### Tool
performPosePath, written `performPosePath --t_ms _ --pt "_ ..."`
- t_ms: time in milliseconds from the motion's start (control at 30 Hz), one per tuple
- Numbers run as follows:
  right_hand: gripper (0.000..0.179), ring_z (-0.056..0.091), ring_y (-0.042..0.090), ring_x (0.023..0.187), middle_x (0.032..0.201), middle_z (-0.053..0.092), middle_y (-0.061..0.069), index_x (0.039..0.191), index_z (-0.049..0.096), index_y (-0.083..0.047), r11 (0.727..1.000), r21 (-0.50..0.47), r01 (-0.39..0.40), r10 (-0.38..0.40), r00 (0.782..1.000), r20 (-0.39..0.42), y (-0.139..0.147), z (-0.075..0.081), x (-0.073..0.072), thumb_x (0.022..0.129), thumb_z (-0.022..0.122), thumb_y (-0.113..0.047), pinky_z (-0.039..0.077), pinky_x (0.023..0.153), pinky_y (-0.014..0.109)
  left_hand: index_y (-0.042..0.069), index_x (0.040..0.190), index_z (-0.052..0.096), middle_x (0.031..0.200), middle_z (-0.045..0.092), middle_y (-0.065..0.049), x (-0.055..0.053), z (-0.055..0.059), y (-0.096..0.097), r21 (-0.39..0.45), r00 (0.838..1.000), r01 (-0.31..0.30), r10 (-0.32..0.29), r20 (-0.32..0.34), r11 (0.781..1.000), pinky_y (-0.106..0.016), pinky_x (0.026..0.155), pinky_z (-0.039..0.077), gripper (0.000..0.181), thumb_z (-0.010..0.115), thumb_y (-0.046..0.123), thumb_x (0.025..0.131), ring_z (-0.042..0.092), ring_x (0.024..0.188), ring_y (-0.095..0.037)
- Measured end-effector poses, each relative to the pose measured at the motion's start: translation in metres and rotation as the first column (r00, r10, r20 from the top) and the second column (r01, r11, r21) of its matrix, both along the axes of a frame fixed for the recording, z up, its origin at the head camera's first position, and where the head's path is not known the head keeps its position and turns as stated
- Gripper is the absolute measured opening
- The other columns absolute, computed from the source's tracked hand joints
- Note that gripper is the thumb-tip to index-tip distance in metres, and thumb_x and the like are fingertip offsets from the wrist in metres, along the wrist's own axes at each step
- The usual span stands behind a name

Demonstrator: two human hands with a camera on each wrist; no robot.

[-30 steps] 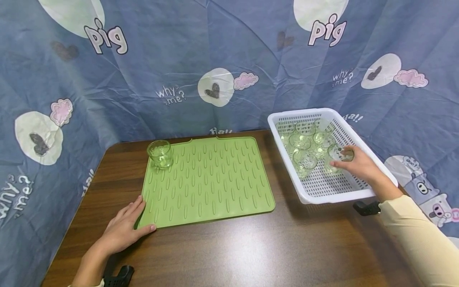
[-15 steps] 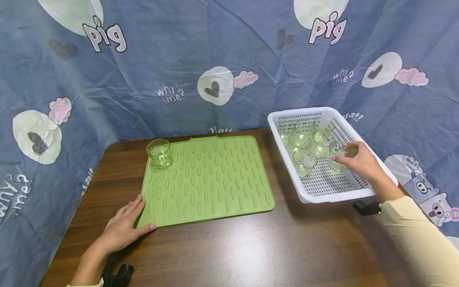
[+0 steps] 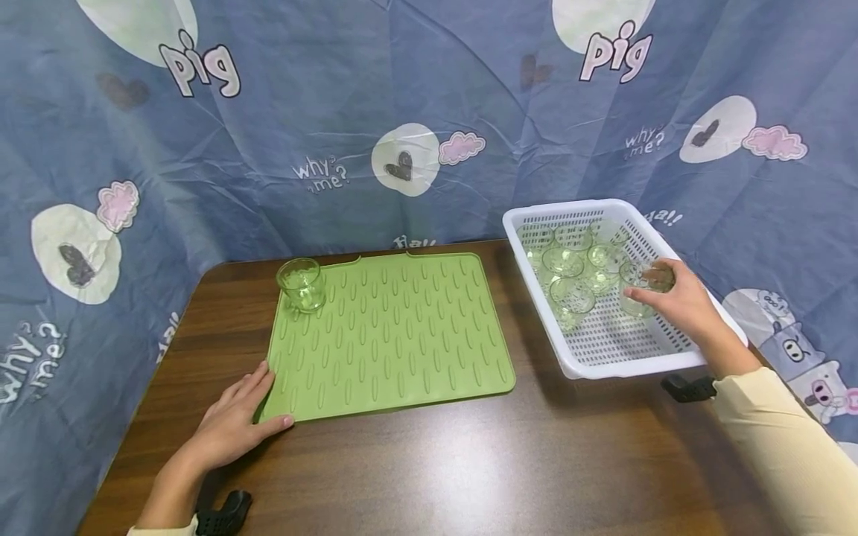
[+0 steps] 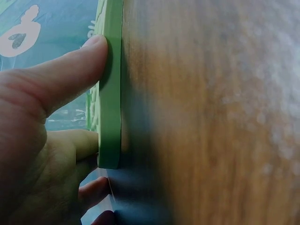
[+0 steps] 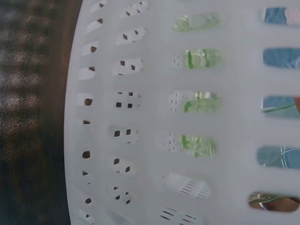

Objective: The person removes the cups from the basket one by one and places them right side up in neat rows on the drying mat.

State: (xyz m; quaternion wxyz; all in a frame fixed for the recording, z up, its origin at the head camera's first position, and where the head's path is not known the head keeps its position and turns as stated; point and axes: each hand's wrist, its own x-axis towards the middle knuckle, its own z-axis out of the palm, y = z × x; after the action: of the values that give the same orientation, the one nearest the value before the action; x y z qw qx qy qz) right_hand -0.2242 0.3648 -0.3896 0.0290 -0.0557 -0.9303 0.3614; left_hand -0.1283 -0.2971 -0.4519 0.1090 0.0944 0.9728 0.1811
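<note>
In the head view my right hand [image 3: 684, 301] reaches into a white plastic basket [image 3: 633, 370], thumb and fingers around a clear greenish glass [image 3: 633, 289]. Several more glasses [image 3: 572, 295] stand grouped at the basket's left and back. My left hand [image 3: 231, 420] rests at the near left corner of a green ribbed mat [image 3: 395, 342], its fingers fairly straight. The left wrist view shows the thumb [image 4: 89, 58] touching the mat's edge [image 4: 110, 93]. One glass [image 3: 302, 285] stands on the mat's far left corner. The basket wall [image 5: 154, 117] hides most of the right hand in the right wrist view.
Mat and basket both sit on a brown wooden table [image 3: 429, 469], the basket right of the mat. A blue printed cloth [image 3: 268, 112] hangs behind and along both sides.
My right hand has raised its glass slightly and shifted it a little right, still over the basket. The left hand stays in place at the mat's corner.
</note>
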Motion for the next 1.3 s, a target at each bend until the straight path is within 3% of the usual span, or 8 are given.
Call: performPosePath --t_ms 100,200,333,433,567,667,833,1300 --pt "0.089 0.05 0.043 0.128 0.144 0.049 0.031 0.151 0.025 0.006 1.0 -0.002 0.026 -0.026 1.0 0.001 0.001 0.004 0.003 0.091 0.071 -0.039 0.045 0.094 0.034 -0.005 0.154 0.028 0.162 0.02 -0.028 0.0 0.0 0.001 -0.002 1.0 0.0 0.0 0.004 1.0 -0.076 0.098 0.029 0.095 0.065 0.054 0.09 0.027 0.138 -0.057" --pt "0.09 0.05 0.038 0.127 0.145 0.049 0.028 0.152 0.025 0.004 0.999 -0.005 0.038 -0.038 0.999 -0.01 0.002 0.009 0.006 0.09 0.071 -0.042 0.04 0.083 0.017 -0.005 0.153 0.029 0.162 0.021 -0.028 0.0 0.0 0.002 -0.006 1.0 0.0 0.0 -0.002 1.0 -0.076 0.098 0.03 0.094 0.066 0.053 0.089 0.028 0.138 -0.056" --pt "0.087 0.056 0.007 0.112 0.14 0.055 0.017 0.152 0.028 0.0 0.998 -0.021 0.053 -0.054 0.996 -0.068 0.005 0.019 0.013 0.089 0.072 -0.041 0.036 0.077 0.007 -0.005 0.154 0.029 0.162 0.021 -0.028 -0.001 0.002 0.002 -0.015 1.0 0.004 -0.004 -0.004 1.0 -0.076 0.098 0.03 0.094 0.065 0.053 0.09 0.029 0.138 -0.056" --pt "0.085 0.045 -0.013 0.1 0.133 0.057 0.002 0.153 0.03 -0.006 0.996 -0.054 0.078 -0.084 0.989 -0.119 0.007 0.031 0.018 0.089 0.073 -0.04 0.036 0.077 0.002 -0.005 0.154 0.028 0.162 0.02 -0.028 -0.001 0.003 0.001 -0.018 1.0 0.003 -0.002 0.002 1.0 -0.076 0.098 0.03 0.094 0.065 0.054 0.09 0.028 0.138 -0.056" --pt "0.084 0.045 -0.011 0.109 0.14 0.053 -0.003 0.157 0.025 -0.018 0.99 -0.078 0.12 -0.13 0.982 -0.137 0.004 0.051 0.026 0.09 0.071 -0.042 0.039 0.092 0.012 -0.005 0.154 0.027 0.162 0.02 -0.027 0.0 0.003 0.001 -0.017 1.0 0.003 -0.003 0.007 1.0 -0.076 0.098 0.029 0.095 0.064 0.054 0.09 0.028 0.138 -0.056" --pt "0.083 0.045 -0.01 0.114 0.143 0.051 -0.005 0.157 0.023 -0.023 0.987 -0.1 0.122 -0.136 0.98 -0.145 0.0 0.059 0.03 0.091 0.07 -0.041 0.039 0.096 0.019 -0.005 0.154 0.028 0.162 0.02 -0.027 0.0 0.002 0.0 -0.007 1.0 0.003 -0.003 0.011 1.0 -0.076 0.098 0.029 0.095 0.064 0.055 0.09 0.027 0.138 -0.057" --pt "0.081 0.043 -0.014 0.107 0.129 0.052 -0.021 0.156 0.027 -0.021 0.99 -0.12 0.073 -0.094 0.978 -0.187 -0.005 0.063 0.033 0.091 0.072 -0.034 0.034 0.084 0.006 -0.005 0.154 0.028 0.163 0.02 -0.027 0.001 0.0 0.0 0.003 1.0 0.0 0.0 0.013 1.0 -0.077 0.099 0.028 0.096 0.064 0.056 0.09 0.026 0.139 -0.056" --pt "0.076 0.049 -0.014 0.105 0.124 0.056 -0.022 0.153 0.033 -0.021 0.992 -0.122 -0.025 -0.003 0.974 -0.227 -0.026 0.081 0.03 0.09 0.074 -0.03 0.038 0.079 0.001 -0.006 0.154 0.028 0.162 0.02 -0.028 0.0 0.003 0.0 -0.002 1.0 0.003 -0.003 0.01 1.0 -0.076 0.099 0.029 0.096 0.064 0.056 0.09 0.027 0.139 -0.056"
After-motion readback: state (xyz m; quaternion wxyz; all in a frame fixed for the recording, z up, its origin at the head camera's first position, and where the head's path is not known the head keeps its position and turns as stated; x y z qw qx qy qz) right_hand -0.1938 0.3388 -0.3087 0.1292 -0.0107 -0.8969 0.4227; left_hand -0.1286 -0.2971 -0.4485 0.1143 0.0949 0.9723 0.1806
